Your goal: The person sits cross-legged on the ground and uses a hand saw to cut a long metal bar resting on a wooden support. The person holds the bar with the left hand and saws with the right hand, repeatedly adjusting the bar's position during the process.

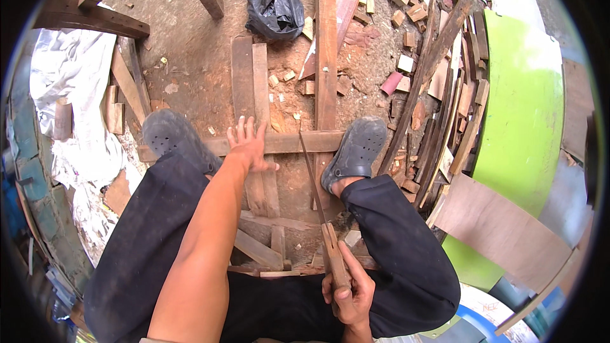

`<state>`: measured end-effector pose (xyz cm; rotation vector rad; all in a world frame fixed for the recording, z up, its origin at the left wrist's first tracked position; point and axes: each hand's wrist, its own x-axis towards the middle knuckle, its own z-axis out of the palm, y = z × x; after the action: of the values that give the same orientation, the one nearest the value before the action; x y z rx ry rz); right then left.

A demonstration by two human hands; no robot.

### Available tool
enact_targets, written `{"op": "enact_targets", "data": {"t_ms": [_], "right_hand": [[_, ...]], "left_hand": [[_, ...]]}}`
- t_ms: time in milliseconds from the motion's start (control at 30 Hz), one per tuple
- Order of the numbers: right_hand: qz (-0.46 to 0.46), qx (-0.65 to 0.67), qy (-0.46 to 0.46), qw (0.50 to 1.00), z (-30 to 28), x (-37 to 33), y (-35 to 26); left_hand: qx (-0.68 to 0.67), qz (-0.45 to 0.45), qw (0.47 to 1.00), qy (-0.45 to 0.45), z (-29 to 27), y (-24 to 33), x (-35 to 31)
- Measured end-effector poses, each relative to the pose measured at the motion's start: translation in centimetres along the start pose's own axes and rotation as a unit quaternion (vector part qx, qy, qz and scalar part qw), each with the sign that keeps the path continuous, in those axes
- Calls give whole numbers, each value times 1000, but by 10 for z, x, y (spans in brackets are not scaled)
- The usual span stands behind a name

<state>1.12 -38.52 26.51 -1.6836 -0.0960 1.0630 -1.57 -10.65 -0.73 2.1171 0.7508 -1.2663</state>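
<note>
Across the middle of the frame, long axis running nearly left to right, a plank point(286, 143), laid over a pair of boards point(242, 76) and, farther right, a longer board point(326, 57), all three running up and down the frame. Left end under the left shoe point(170, 134); right end up against the right shoe point(357, 152) or just beneath it, impossible to tell which. Left grip point(249, 146) apart, fingers spread and palm down on the plank near its middle, fingertips past its upper edge. Right grip point(351, 292) clamped around the handle of a saw point(330, 241), at lower centre, below the plank and to the right of the left grip. Blade pointing up and slightly left, crossing the plank toward its right end, nearly square to its long axis, between the pair of boards and the longer board; contact with the wood not clear. Left grip nearer to the plank, touching it; right grip well apart from it. At upper centre, a black bag point(274, 9); along the right, scrap wood point(438, 57) beside a green panel point(521, 121)
</note>
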Motion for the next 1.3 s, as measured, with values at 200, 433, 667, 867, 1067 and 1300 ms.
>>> {"op": "enact_targets", "data": {"t_ms": [200,433,667,867,1067,1300], "right_hand": [[28,-29,13,999,29,34,-42],[-6,-61,11,998,19,-3,22],[86,-112,60,988,20,-7,-8],[90,-169,50,980,33,15,-36],[-16,-243,69,967,27,62,29],[56,-226,65,970,32,72,14]], "left_hand": [[3,2,1000,6,1,-1,3],[5,15,1000,20,5,0,5],[0,23,999,24,9,-5,3],[-8,24,999,26,7,-5,1],[-1,19,1000,25,8,0,-2],[-11,20,999,41,4,-6,-5]]}}
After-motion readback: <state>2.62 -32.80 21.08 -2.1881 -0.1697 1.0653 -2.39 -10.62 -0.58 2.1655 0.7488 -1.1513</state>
